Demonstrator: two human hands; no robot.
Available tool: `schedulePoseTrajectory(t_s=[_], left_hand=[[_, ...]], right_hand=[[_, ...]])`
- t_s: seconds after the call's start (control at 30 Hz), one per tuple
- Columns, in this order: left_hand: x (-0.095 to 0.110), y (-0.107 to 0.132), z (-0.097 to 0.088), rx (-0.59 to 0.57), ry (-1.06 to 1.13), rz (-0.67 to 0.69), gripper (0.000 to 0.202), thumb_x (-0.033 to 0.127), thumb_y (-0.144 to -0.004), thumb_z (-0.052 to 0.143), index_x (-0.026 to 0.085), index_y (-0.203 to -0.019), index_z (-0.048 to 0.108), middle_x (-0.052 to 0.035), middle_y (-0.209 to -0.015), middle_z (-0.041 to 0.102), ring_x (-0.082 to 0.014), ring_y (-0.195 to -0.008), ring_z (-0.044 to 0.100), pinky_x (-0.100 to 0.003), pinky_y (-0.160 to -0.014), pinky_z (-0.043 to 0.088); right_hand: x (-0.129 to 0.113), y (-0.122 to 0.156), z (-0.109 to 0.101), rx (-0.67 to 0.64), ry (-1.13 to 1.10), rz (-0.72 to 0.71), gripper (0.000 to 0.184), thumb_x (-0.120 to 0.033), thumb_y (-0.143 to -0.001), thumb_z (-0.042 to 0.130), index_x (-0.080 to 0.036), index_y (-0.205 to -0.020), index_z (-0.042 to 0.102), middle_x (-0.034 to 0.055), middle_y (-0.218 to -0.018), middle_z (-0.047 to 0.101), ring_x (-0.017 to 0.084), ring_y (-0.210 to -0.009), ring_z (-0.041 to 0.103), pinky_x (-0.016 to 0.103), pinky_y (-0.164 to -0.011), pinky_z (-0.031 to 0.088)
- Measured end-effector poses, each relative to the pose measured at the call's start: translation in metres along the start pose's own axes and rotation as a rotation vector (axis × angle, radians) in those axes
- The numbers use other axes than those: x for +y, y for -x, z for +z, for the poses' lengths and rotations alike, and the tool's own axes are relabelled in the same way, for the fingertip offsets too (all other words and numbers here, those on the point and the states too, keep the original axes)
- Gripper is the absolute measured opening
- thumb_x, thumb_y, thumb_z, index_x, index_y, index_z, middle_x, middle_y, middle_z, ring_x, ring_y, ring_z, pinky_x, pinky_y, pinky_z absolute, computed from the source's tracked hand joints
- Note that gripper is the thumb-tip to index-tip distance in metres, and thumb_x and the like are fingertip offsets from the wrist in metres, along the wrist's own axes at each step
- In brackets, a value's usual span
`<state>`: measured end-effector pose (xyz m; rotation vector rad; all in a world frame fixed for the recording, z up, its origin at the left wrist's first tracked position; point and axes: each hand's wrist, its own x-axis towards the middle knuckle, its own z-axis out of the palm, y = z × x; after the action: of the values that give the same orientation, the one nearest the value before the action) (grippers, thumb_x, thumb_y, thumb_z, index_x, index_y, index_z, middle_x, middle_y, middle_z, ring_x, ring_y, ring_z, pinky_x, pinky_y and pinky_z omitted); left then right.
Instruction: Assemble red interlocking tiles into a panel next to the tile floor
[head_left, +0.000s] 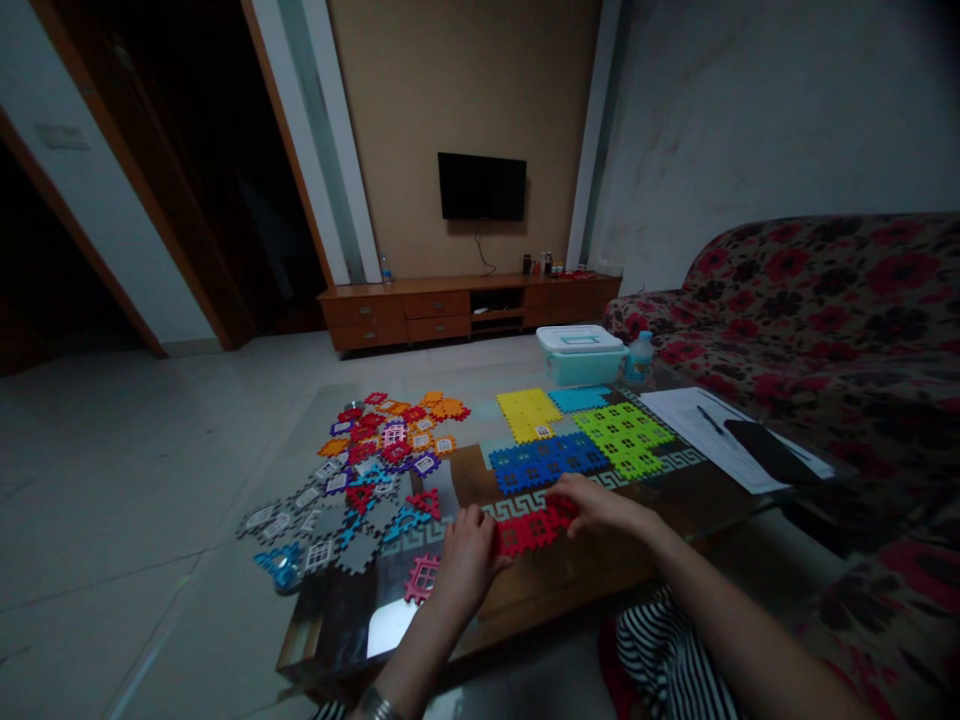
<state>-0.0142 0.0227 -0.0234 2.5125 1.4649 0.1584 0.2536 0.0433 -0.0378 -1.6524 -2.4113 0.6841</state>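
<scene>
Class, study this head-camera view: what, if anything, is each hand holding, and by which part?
The left hand and the right hand both hold a strip of joined red interlocking plastic tiles, each at one end of it.

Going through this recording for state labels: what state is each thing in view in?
left hand: touching the red tiles
right hand: touching the red tiles
red tiles: joined in a strip
yellow tiles: joined in a block
blue tiles: joined in a strip
green tiles: joined in a block
mixed tiles: lying in a loose heap
plastic box: lid on
water bottle: upright
TV: screen dark
</scene>
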Motion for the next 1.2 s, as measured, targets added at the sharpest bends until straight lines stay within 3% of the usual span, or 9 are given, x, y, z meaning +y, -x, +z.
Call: schedulePoseTrajectory(t_s=[0.17, 0.33, 0.63, 0.7, 0.8, 0.97, 1.07, 1.2], left_hand=[[0.0, -0.005, 0.001, -0.02, 0.006, -0.008, 0.029, 0.031, -0.077, 0.071, 0.02, -0.1, 0.055, -0.0063, -0.114, 0.051, -0.0255, -0.108, 0.045, -0.035, -0.09, 0.034], [-0.002, -0.009, 0.004, -0.037, 0.026, -0.015, 0.03, 0.031, -0.077, 0.071, 0.022, -0.101, 0.056, -0.005, -0.114, 0.051, -0.025, -0.109, 0.045, -0.034, -0.09, 0.034], [-0.005, -0.009, 0.007, -0.02, 0.004, 0.0, 0.033, 0.032, -0.076, 0.073, 0.02, -0.101, 0.056, -0.0064, -0.113, 0.052, -0.0266, -0.109, 0.047, -0.035, -0.089, 0.036], [-0.005, -0.008, 0.008, -0.012, 0.009, 0.001, 0.032, 0.032, -0.076, 0.073, 0.019, -0.101, 0.056, -0.0061, -0.112, 0.052, -0.0263, -0.108, 0.047, -0.035, -0.088, 0.036], [-0.005, -0.008, 0.008, -0.004, 0.02, 0.002, 0.03, 0.032, -0.077, 0.071, 0.021, -0.1, 0.056, -0.0052, -0.112, 0.052, -0.0261, -0.108, 0.047, -0.035, -0.088, 0.036], [-0.004, -0.008, 0.007, -0.016, 0.015, -0.006, 0.031, 0.032, -0.076, 0.072, 0.021, -0.099, 0.055, -0.0057, -0.114, 0.051, -0.0267, -0.11, 0.046, -0.036, -0.089, 0.036], [-0.004, -0.008, 0.008, -0.015, 0.008, -0.012, 0.031, 0.032, -0.076, 0.072, 0.021, -0.099, 0.055, -0.0054, -0.114, 0.051, -0.0261, -0.109, 0.046, -0.035, -0.088, 0.036], [-0.005, -0.01, 0.011, -0.005, -0.002, -0.004, 0.031, 0.034, -0.076, 0.073, 0.02, -0.098, 0.055, -0.0059, -0.112, 0.052, -0.0265, -0.108, 0.046, -0.035, -0.088, 0.036]], right_hand=[[0.003, 0.002, 0.003, -0.03, 0.073, -0.022, 0.045, -0.016, -0.064, 0.076, -0.019, -0.109, 0.066, 0.0074, -0.108, 0.057, 0.024, -0.103, 0.051, 0.033, -0.089, 0.04], [-0.001, 0.002, 0.0, -0.029, 0.061, -0.106, 0.046, -0.013, -0.068, 0.07, -0.02, -0.113, 0.064, 0.0074, -0.111, 0.055, 0.024, -0.106, 0.049, 0.032, -0.09, 0.039], [-0.002, 0.007, -0.002, -0.016, 0.183, 0.038, 0.026, -0.021, -0.071, 0.067, -0.015, -0.096, 0.063, 0.0113, -0.101, 0.057, 0.025, -0.094, 0.052, 0.034, -0.082, 0.041], [0.001, 0.009, -0.003, -0.002, 0.128, 0.033, 0.029, -0.017, -0.072, 0.065, -0.015, -0.101, 0.062, 0.0105, -0.103, 0.058, 0.024, -0.095, 0.053, 0.032, -0.083, 0.042], [0.004, 0.011, -0.003, 0.014, 0.048, -0.025, 0.047, -0.017, -0.071, 0.068, -0.017, -0.116, 0.057, 0.0098, -0.112, 0.057, 0.024, -0.103, 0.051, 0.034, -0.089, 0.041], [-0.001, 0.014, -0.002, -0.007, 0.008, -0.008, 0.076, -0.043, -0.061, 0.082, -0.018, -0.127, 0.052, 0.0119, -0.121, 0.052, 0.028, -0.113, 0.047, 0.038, -0.096, 0.039], [-0.011, 0.017, 0.002, -0.023, 0.08, 0.076, 0.071, -0.048, -0.061, 0.081, -0.014, -0.119, 0.057, 0.0148, -0.116, 0.054, 0.032, -0.109, 0.049, 0.04, -0.093, 0.041], [-0.032, 0.02, 0.007, -0.049, 0.198, 0.17, 0.057, -0.04, -0.062, 0.082, -0.011, -0.107, 0.061, 0.0187, -0.113, 0.055, 0.035, -0.106, 0.051, 0.042, -0.09, 0.041]])
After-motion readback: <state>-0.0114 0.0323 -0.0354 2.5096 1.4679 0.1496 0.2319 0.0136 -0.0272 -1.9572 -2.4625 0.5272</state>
